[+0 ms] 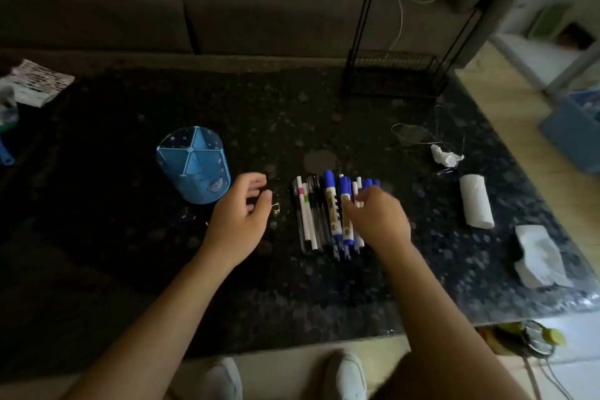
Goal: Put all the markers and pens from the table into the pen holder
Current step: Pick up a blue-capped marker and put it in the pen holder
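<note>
A row of several pens and blue-capped markers (328,214) lies side by side on the dark speckled table (130,237). The blue pen holder (194,166), divided into compartments, stands upright to their left and holds nothing that I can see. My left hand (242,214) hovers between the holder and the pens, fingers curled apart, holding nothing. My right hand (378,217) rests over the right end of the row, its fingers down on the markers there and hiding some of them. Whether it grips one is unclear.
A black wire rack (394,75) stands at the back right. A white roll (475,201), crumpled tissue (444,156) and a folded cloth (535,256) lie on the right. A patterned packet (32,81) sits far left. A sofa is beyond.
</note>
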